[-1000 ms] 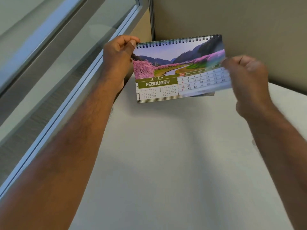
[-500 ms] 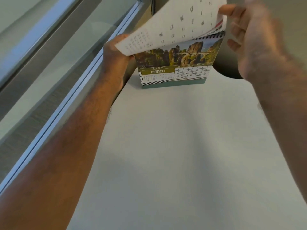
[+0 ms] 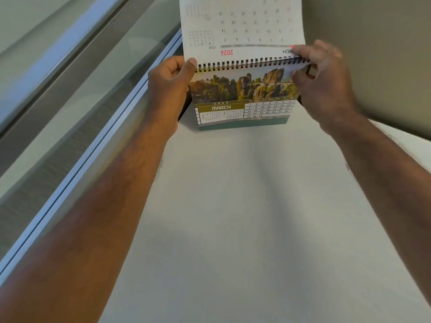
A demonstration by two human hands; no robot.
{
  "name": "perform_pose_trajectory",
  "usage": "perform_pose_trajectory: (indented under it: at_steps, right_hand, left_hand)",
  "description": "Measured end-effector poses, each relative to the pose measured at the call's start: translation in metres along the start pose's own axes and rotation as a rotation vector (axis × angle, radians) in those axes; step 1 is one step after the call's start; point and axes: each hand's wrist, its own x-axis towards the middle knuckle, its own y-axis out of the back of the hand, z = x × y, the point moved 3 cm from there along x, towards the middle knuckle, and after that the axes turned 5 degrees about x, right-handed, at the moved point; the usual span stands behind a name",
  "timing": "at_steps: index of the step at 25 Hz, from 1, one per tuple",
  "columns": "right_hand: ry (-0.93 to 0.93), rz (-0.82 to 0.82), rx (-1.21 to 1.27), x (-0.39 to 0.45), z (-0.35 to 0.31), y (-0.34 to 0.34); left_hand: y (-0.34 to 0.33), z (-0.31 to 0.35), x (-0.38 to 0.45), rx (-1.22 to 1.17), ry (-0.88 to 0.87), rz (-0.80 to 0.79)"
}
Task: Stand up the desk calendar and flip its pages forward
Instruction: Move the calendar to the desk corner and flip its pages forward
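Note:
The desk calendar (image 3: 245,106) stands upright on the white desk (image 3: 233,217), near the far corner. Its front page shows MARCH with a rocky landscape photo. Black spiral binding runs along its top edge. The flipped page (image 3: 242,26) sticks up above the spiral, its printed back upside down. My left hand (image 3: 170,89) grips the calendar's top left corner at the spiral. My right hand (image 3: 324,82) pinches the top right corner, with fingers on the flipped page beside the spiral.
A glass partition with a metal frame (image 3: 116,127) runs along the desk's left edge. A beige wall panel (image 3: 373,54) stands behind and to the right of the calendar. Both my forearms stretch over the desk.
The February page has been flipped up and over the spiral, exposing March. My right hand has dropped from the page's raised edge to the spiral's right end. The calendar looks nearer.

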Motion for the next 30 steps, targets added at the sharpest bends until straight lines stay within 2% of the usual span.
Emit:
perform_pose_trajectory:
  at_steps: [6,11,15,20,23,27,30]
  right_hand:
    - [0.057,0.025,-0.132,0.003,0.008,-0.001]
    - [0.090,0.093,-0.101,0.002,0.016,-0.003]
    - [-0.060,0.208,0.145,-0.023,0.042,-0.014]
    - [-0.235,0.138,0.232,-0.056,0.074,-0.045]
    - [-0.256,0.132,0.238,-0.056,0.077,-0.047]
    - [-0.248,0.246,0.219,-0.051,0.078,-0.032]
    - [-0.254,0.265,0.246,-0.051,0.080,-0.022]
  left_hand:
    - [-0.009,0.008,0.003,0.009,0.096,0.144]
    - [-0.012,0.015,-0.003,0.116,0.006,0.171]
    - [-0.009,0.007,-0.004,0.129,0.025,0.113]
    - [-0.009,0.005,-0.004,0.196,-0.024,0.121]
    - [-0.008,0.005,-0.006,0.220,-0.044,0.122]
    - [-0.008,0.006,-0.005,0.228,-0.059,0.123]
    - [-0.008,0.004,-0.003,0.214,-0.055,0.113]
